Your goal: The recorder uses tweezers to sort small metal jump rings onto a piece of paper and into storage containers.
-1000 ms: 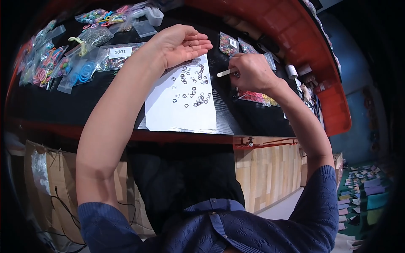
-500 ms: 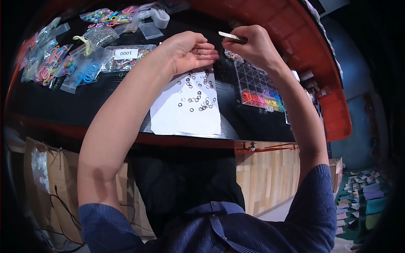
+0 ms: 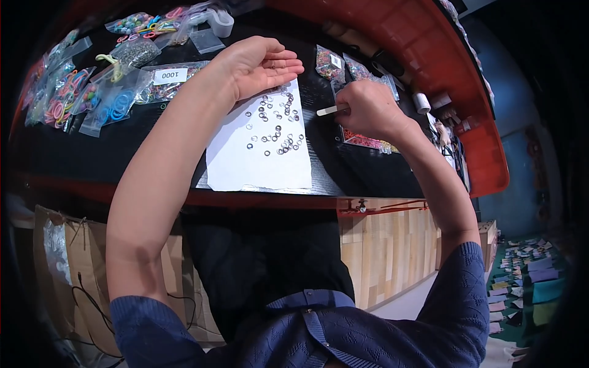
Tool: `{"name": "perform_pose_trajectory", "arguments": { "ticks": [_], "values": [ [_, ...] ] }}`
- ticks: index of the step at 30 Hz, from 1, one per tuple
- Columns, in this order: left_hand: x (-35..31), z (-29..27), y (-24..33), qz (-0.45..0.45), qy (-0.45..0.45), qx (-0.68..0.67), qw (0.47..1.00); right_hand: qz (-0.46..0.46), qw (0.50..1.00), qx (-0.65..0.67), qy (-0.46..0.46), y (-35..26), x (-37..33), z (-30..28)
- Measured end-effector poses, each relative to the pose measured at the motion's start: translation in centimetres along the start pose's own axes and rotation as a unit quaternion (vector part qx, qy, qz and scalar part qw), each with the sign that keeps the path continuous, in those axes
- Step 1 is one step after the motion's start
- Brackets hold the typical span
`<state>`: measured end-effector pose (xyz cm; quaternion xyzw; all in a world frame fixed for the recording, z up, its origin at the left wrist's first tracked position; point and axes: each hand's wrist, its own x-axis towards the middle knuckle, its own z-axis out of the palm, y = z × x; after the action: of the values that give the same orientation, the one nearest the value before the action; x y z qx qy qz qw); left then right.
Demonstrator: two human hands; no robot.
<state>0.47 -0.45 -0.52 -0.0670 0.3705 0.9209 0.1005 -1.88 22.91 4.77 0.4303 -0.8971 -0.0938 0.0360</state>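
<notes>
My left hand [image 3: 261, 64] lies palm up and open, fingers together, at the far edge of the paper [image 3: 257, 156]; it holds nothing I can see. My right hand [image 3: 368, 110] is closed around a small white stick [image 3: 331, 110], tip pointing left toward the rings [image 3: 276, 129]. The rings lie scattered loose on the upper half of the paper, on the black table [image 3: 123, 153].

Handling, as I judge it: each ring is tiny, light, rigid and smooth, so it will slide or roll at a touch. Fingertips grip it poorly. Hook the stick through the opening, or press one rim to tip it up.
</notes>
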Motion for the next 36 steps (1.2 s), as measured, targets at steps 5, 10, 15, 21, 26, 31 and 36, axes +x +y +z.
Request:
{"name": "perform_pose_trajectory", "arguments": {
  "ticks": [5, 10, 15, 21, 26, 31, 36],
  "values": [
    [-0.3, -0.1, 0.2, 0.007, 0.008, 0.015, 1.000, -0.008, 0.999, 0.009, 0.030, 0.0, 0.0, 0.7],
    [0.0, -0.2, 0.1, 0.007, 0.000, 0.027, 1.000, 0.050, 0.994, 0.094, 0.035, -0.7, -0.2, 0.1],
    [-0.1, -0.1, 0.3, 0.012, 0.006, 0.038, 0.999, 0.050, 0.991, 0.125, 0.025, -0.4, -0.4, 0.5],
    [-0.2, 0.0, 0.5, 0.013, 0.016, 0.039, 0.999, 0.089, 0.988, 0.122, -0.036, -1.5, -0.7, -1.2],
    [-0.2, -0.2, 0.4, 0.015, 0.014, 0.040, 0.999, 0.070, 0.990, 0.120, 0.000, -1.7, -0.6, -0.1],
    [0.0, -0.3, 0.3, 0.019, 0.007, 0.040, 0.999, -0.006, 0.995, 0.086, 0.056, -1.4, -0.7, 1.1],
    [-0.1, -0.1, 0.4, 0.012, 0.006, 0.046, 0.999, -0.096, 0.991, -0.018, 0.092, -1.8, -0.1, 1.4]
  ]
}}
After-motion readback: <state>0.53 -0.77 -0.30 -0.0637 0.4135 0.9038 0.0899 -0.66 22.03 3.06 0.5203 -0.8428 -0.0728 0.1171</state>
